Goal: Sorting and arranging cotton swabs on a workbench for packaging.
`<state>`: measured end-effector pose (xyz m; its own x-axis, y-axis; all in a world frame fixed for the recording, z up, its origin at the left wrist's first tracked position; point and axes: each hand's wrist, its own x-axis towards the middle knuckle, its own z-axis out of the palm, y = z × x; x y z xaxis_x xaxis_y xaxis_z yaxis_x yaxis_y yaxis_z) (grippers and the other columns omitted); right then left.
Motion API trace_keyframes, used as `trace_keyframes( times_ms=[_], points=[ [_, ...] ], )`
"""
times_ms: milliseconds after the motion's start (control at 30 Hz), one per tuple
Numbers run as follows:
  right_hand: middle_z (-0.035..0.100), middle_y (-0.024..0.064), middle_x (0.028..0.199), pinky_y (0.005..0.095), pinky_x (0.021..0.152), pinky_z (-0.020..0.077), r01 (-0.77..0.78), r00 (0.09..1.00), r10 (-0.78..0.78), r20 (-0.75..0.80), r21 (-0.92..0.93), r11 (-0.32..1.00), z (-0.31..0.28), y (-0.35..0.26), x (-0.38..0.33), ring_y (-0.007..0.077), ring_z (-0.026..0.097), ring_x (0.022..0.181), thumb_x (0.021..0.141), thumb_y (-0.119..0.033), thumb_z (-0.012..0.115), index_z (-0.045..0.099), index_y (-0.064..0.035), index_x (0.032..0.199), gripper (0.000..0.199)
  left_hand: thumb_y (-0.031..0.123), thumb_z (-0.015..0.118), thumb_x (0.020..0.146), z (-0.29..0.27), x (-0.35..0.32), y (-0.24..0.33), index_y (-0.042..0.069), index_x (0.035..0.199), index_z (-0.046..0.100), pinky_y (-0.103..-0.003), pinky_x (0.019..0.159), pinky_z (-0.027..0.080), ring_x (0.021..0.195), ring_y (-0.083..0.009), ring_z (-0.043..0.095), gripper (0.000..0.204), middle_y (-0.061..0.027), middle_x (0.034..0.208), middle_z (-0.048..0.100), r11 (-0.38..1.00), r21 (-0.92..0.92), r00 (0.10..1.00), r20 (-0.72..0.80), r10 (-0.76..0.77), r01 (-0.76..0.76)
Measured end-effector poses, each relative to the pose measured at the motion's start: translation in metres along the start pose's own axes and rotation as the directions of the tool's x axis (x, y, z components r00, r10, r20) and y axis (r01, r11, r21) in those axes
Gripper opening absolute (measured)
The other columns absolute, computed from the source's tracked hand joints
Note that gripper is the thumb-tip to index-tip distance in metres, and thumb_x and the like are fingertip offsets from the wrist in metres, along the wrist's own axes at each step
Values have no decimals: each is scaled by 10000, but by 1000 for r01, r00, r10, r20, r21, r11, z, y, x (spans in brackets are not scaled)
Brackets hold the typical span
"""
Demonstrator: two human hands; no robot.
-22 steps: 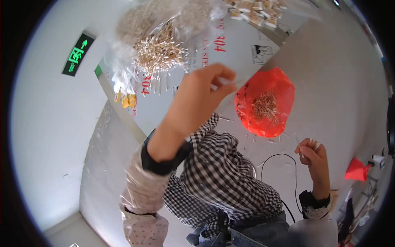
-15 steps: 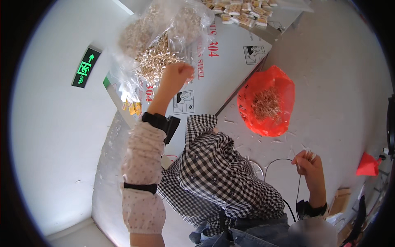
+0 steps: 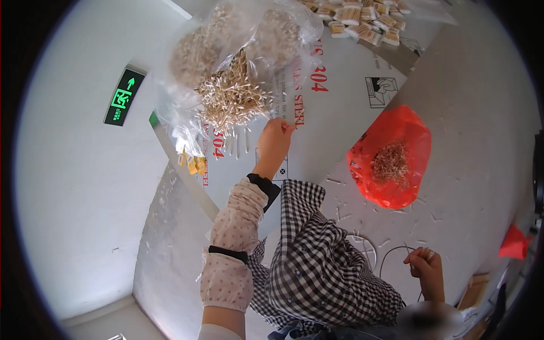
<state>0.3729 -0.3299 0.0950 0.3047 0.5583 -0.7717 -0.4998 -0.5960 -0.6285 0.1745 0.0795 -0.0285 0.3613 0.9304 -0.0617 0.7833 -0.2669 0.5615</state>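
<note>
Two hands apart: left hand at clear bag, grip state unclear; right hand pinching thin wire.

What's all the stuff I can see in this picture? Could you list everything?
Clear plastic bag: one, holding pale thin sticks, top left.
Stick pile: one, tan, spilling from the bag.
Red bag: one, sticks inside, right.
Bundled sticks: many, tan, top edge.
White sheet: one, red lettering, centre.
Loose sticks: scattered, pale, on the grey surface.
Exit sign: one, green, left wall.
Wire: thin, at right hand.
Checked shirt: black-white.
Left hand: at the stick pile.
Right hand: pinching the wire.
</note>
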Motion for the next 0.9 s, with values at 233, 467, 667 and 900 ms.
trace_keyframes(
  times_ms=[233, 467, 667, 900],
  points=[
    [408, -78, 550, 207, 462, 210, -42, 999, 43, 19, -30, 999, 19, -10, 8, 15, 294, 495, 840, -77, 583, 647, 13, 776, 128, 142, 644, 768, 2, 9, 17, 46, 838, 607, -360, 655, 487, 741, -280, 617, 124, -98, 825, 627, 971, 165, 978, 152, 145, -170],
    [421, -78, 559, 205, 477, 225, -67, 998, 68, 1, -66, 996, 18, -8, 12, 14, 310, 515, 842, -76, 583, 651, 1, 780, 121, 116, 616, 761, 11, 19, 30, 67, 934, 596, -382, 632, 494, 748, -295, 614, 180, -95, 856, 620, 913, 206, 931, 173, 320, -352],
    [447, -75, 572, 202, 483, 236, -64, 998, 64, -5, -72, 995, 17, -10, 11, 14, 320, 522, 839, -86, 589, 654, -2, 784, 119, 87, 594, 784, 3, 53, 20, 65, 925, 614, -391, 645, 499, 747, -290, 601, 144, -85, 809, 584, 804, 272, 835, -1, 550, -529],
    [470, -71, 590, 203, 502, 263, -60, 998, 58, -19, -94, 994, 18, -13, 7, 17, 349, 549, 832, -90, 593, 657, -11, 778, 115, 108, 613, 777, 12, 39, 25, 56, 751, 583, -388, 640, 503, 734, -296, 592, 66, -100, 767, 547, 714, 422, 794, 20, 608, -558]
  ],
)
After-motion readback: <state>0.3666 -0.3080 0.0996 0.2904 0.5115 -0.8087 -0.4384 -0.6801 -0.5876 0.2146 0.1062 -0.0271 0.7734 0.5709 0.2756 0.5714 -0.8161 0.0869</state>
